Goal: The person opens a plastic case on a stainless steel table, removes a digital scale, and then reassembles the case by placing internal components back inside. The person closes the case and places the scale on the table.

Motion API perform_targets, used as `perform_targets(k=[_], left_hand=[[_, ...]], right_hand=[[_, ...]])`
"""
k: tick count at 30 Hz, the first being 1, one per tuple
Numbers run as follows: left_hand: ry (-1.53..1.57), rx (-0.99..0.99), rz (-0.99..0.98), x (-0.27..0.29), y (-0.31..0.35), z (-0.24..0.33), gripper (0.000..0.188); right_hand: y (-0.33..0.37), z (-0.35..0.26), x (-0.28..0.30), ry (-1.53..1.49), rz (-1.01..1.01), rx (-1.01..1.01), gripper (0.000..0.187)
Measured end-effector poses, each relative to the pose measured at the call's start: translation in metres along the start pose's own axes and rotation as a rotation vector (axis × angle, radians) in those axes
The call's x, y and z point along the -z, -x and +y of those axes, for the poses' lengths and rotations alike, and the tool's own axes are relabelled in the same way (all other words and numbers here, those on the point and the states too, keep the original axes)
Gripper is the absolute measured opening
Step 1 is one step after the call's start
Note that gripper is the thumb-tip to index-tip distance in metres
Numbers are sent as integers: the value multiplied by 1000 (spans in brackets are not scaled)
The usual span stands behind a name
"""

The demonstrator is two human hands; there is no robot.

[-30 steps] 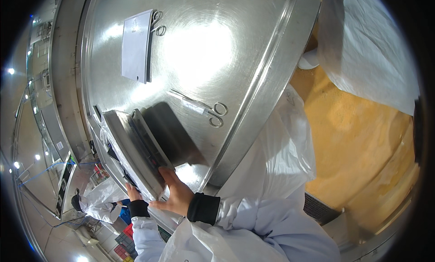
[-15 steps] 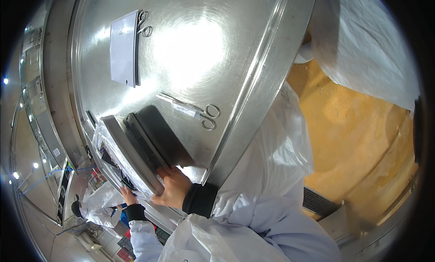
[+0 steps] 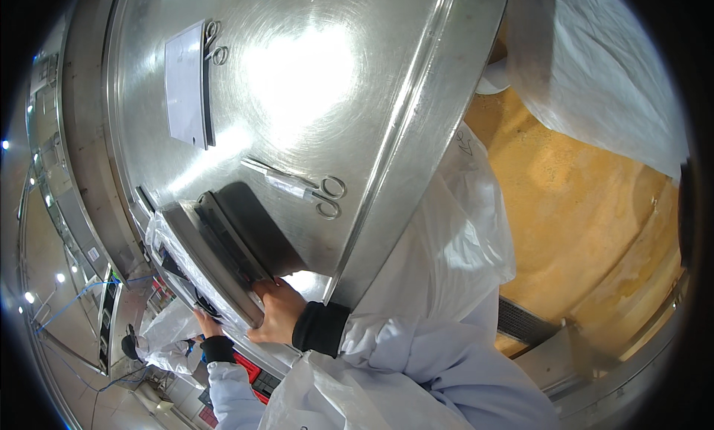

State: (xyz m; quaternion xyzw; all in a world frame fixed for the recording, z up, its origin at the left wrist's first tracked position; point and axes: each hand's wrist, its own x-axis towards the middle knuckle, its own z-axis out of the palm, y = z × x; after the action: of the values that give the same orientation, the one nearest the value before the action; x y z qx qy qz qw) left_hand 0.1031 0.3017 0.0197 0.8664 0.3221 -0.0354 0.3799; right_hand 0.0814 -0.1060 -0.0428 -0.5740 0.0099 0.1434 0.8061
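On the metal table (image 3: 357, 140), a grey tray-like box (image 3: 210, 262) stands tilted on its side, with clear plastic film and dark items along its left face. My right hand (image 3: 279, 311) grips its near end, the fingers bent over the dark edge. At the lower left of the box, my left hand (image 3: 207, 324) holds the film-covered side; some of its fingertips are hidden. A pair of scissors (image 3: 301, 186) with a pale wrap around its middle lies to the right of the box.
Farther off lie a flat pale board (image 3: 186, 88) and a second pair of scissors (image 3: 216, 43), partly hidden by it. The table's raised rim (image 3: 387, 155) runs along my right side. Beyond the left edge, a person in white (image 3: 167, 341) stands near red crates (image 3: 256, 376).
The view has shifted a little, so the board and scissors appear farther left. Both hands keep their hold on the box, which stays tilted.
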Motion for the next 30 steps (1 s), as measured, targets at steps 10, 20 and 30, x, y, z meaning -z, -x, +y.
perform_targets(k=[10, 20, 30], left_hand=[[-9, -64, -1, 17, -7, -18, 42], [-517, -142, 133, -16, 10, -36, 66], [-367, 56, 323, -94, 114, 19, 58]], right_hand=[[7, -5, 5, -33, 84, -25, 69], [2, -2, 11, 19, -155, -116, 63], [-21, -17, 40, -155, -290, -529, 41]])
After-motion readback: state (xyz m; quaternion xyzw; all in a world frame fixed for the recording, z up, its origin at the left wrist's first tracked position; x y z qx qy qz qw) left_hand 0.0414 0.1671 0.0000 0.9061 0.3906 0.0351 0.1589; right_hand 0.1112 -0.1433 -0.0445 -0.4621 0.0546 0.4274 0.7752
